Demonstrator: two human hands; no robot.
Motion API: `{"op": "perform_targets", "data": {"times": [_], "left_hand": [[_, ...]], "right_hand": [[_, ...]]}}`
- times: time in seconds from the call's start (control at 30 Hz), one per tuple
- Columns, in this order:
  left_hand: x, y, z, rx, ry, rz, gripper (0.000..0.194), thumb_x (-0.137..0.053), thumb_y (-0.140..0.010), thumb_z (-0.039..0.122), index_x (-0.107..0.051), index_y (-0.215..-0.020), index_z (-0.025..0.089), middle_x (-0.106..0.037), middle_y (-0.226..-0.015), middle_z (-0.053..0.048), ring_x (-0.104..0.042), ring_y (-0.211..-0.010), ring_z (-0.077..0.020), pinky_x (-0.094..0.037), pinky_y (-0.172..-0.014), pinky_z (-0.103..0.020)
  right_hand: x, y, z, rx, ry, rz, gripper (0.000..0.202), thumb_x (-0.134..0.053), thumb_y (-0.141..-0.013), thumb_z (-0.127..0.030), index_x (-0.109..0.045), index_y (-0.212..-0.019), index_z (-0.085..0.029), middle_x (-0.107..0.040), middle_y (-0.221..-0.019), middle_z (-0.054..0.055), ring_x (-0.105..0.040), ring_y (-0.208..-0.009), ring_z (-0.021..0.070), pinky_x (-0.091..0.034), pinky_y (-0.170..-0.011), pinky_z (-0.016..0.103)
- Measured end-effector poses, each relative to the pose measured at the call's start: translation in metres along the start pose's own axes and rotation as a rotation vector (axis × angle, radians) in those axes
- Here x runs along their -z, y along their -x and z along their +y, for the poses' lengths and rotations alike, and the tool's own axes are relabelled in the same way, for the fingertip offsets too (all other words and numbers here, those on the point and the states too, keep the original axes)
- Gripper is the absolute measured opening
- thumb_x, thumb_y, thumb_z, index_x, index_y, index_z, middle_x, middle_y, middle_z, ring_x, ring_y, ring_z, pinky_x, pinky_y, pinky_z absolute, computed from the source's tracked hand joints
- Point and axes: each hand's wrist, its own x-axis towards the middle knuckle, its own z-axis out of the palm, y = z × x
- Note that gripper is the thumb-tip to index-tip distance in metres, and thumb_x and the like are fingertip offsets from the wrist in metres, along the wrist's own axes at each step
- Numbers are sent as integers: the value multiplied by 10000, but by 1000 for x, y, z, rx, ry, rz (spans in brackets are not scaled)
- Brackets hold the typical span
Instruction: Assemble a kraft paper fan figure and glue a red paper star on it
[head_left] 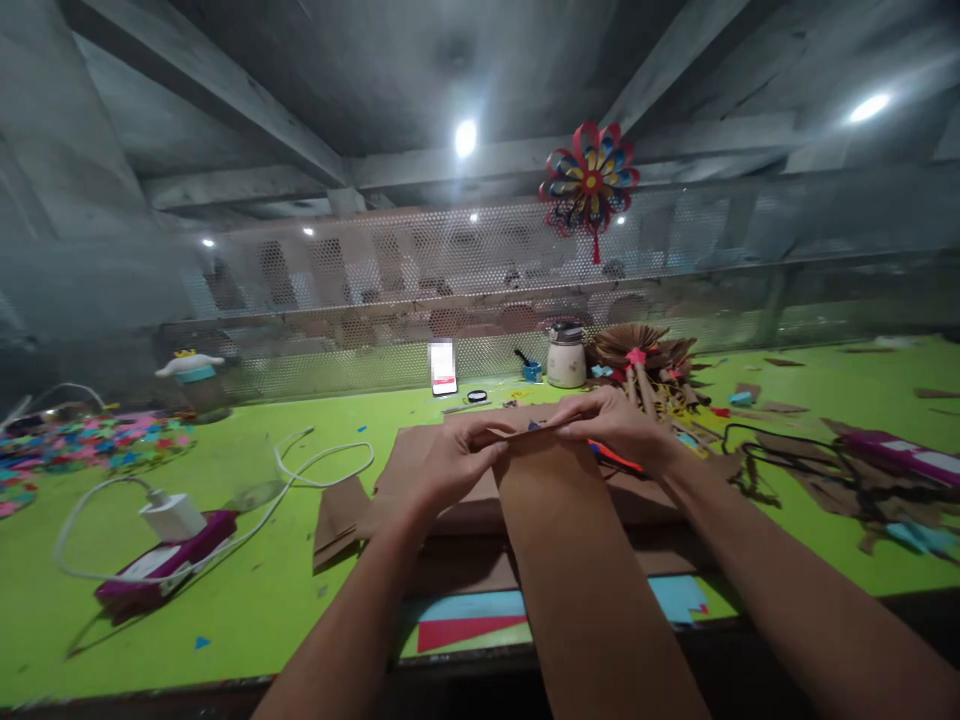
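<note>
A long strip of brown paper runs from the middle of the table toward me and out of view at the bottom. My left hand pinches its far left corner between thumb and fingers. On the far right corner, my right hand is closed in the same way. Between the hands the far edge looks narrowly folded. Under the strip lie stacked brown paper sheets. Red-and-blue handles, perhaps of scissors, show beside my right wrist. A smaller folded brown piece lies left of the stack.
A purple power strip with a white charger and cable lies left. At the back stand a phone and a lidded jar. Brown paper fans lie to the right. Blue and red paper is at the front edge.
</note>
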Motion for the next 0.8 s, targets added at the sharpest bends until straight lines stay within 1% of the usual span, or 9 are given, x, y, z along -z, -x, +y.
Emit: {"op": "perform_targets", "data": {"times": [0.07,0.13,0.27,0.33,0.4,0.5,0.57,0.67,0.8], "left_hand": [[0,-1,3,14,-6,-7,145,-597,-670,186,-660,-786,124,-672,-771,-50,-577,-706,-139,-432,-665,-240],[-1,-1,6,37,0,-48,170,-593,-680,203,-668,-816,134,-675,-807,-50,-577,-734,-144,-432,-685,-245],[-1,0,9,50,49,-120,226,-563,-732,313,-681,-874,182,-677,-867,-36,-564,-800,-160,-419,-714,-257],[-2,1,8,66,87,-108,272,-503,-776,376,-693,-832,191,-680,-844,-34,-554,-803,-164,-408,-719,-263],[-3,1,4,94,142,-134,339,-457,-800,414,-699,-769,178,-680,-789,-39,-546,-762,-161,-398,-710,-268],[-5,0,-5,125,222,-262,332,-480,-792,412,-695,-770,161,-672,-749,-36,-533,-727,-151,-382,-723,-274],[-6,0,-10,123,250,-315,308,-496,-788,400,-690,-816,163,-668,-767,-32,-529,-743,-146,-370,-745,-275],[-8,-1,-13,120,238,-337,294,-511,-780,389,-682,-820,153,-659,-769,-33,-517,-728,-137,-364,-721,-268],[-10,-1,-13,143,185,-327,283,-535,-757,381,-672,-783,134,-628,-690,-27,-477,-628,-112,-347,-611,-239]], "right_hand": [[-1,2,-6,47,22,3,176,-685,-631,-234,-711,-780,-144,-636,-750,47,-550,-721,144,-418,-657,259],[-3,3,-11,95,35,3,151,-675,-644,-217,-712,-777,-155,-636,-756,46,-554,-738,147,-421,-670,262],[-8,6,-18,180,29,-16,126,-664,-665,-174,-712,-782,-180,-630,-766,34,-553,-730,126,-423,-655,237],[-9,7,-20,212,40,-35,126,-652,-682,-161,-711,-791,-182,-618,-759,32,-547,-707,117,-420,-619,224],[-10,7,-21,246,74,-58,132,-639,-697,-148,-708,-806,-177,-610,-761,36,-545,-693,114,-418,-599,223],[-9,7,-22,309,135,-100,137,-626,-712,-131,-705,-818,-170,-623,-786,51,-561,-720,128,-433,-634,247],[-9,7,-22,345,163,-124,143,-616,-719,-116,-702,-822,-168,-634,-803,59,-573,-743,139,-443,-662,263],[-9,7,-24,374,213,-152,165,-591,-733,-97,-697,-839,-169,-641,-814,60,-582,-744,138,-455,-667,265],[-9,8,-24,393,267,-165,183,-573,-735,-79,-693,-846,-163,-642,-813,61,-586,-738,136,-461,-657,262]]}}
